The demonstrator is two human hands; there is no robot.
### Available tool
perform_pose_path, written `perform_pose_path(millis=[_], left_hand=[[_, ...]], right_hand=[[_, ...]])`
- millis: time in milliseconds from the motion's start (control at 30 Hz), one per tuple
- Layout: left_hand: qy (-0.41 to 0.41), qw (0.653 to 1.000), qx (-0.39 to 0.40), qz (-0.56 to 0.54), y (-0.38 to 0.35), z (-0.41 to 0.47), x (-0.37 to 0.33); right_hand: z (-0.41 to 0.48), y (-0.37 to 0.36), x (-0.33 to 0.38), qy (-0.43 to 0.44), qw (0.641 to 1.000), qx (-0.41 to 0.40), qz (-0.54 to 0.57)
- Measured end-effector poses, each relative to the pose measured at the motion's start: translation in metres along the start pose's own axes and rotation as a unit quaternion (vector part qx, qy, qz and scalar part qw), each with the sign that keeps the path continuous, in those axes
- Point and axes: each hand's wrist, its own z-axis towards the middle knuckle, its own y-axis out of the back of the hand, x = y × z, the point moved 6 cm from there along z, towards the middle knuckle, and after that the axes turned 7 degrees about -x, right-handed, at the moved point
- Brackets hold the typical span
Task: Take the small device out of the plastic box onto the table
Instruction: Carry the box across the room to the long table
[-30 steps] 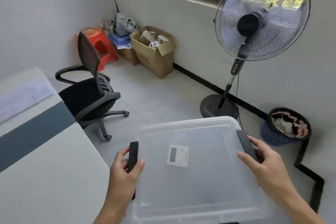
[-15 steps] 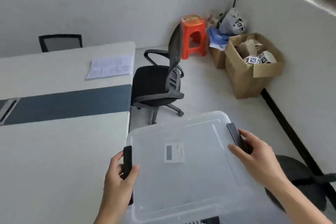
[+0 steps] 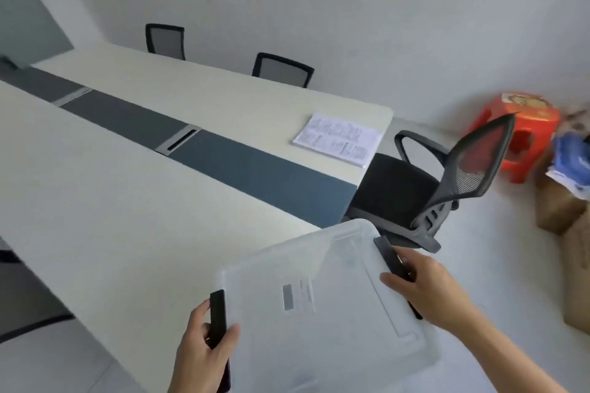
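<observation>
I carry a translucent plastic box (image 3: 335, 268) with its lid on and a small label on top. My left hand (image 3: 202, 351) grips the black latch on its left side. The black latch on the right side is held by my right hand (image 3: 424, 290). The box hangs in the air, its far left corner over the near edge of the long white table (image 3: 111, 201). The small device is hidden; the cloudy lid shows nothing of the inside.
A dark grey strip with cable slots runs down the table's middle. A sheet of printed paper (image 3: 338, 139) lies near its far right end. A black mesh office chair (image 3: 431, 182) stands right of the table; an orange stool (image 3: 523, 134) and cardboard boxes (image 3: 562, 210) sit by the wall.
My view has swung left, from the fan and window to the long table. The box, still held by both hands, has come over the table's edge.
</observation>
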Motion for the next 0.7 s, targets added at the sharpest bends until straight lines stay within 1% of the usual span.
perform_pose_path(millis=[133, 367, 567, 700], left_hand=[[0.03, 0.999, -0.031, 0.011, 0.01, 0.02, 0.003], [0.131, 0.987, -0.09, -0.01, 0.011, 0.057, 0.025], [0.198, 0.969, -0.146, -0.02, -0.001, 0.076, 0.028], [0.237, 0.955, -0.176, -0.027, -0.01, 0.084, 0.032]], right_hand=[[0.063, -0.035, 0.036, 0.042, 0.998, 0.025, -0.032], [0.16, -0.109, 0.095, 0.115, 0.981, 0.132, -0.079], [0.218, -0.156, 0.135, 0.148, 0.965, 0.196, -0.092], [0.238, -0.179, 0.147, 0.161, 0.955, 0.236, -0.086]])
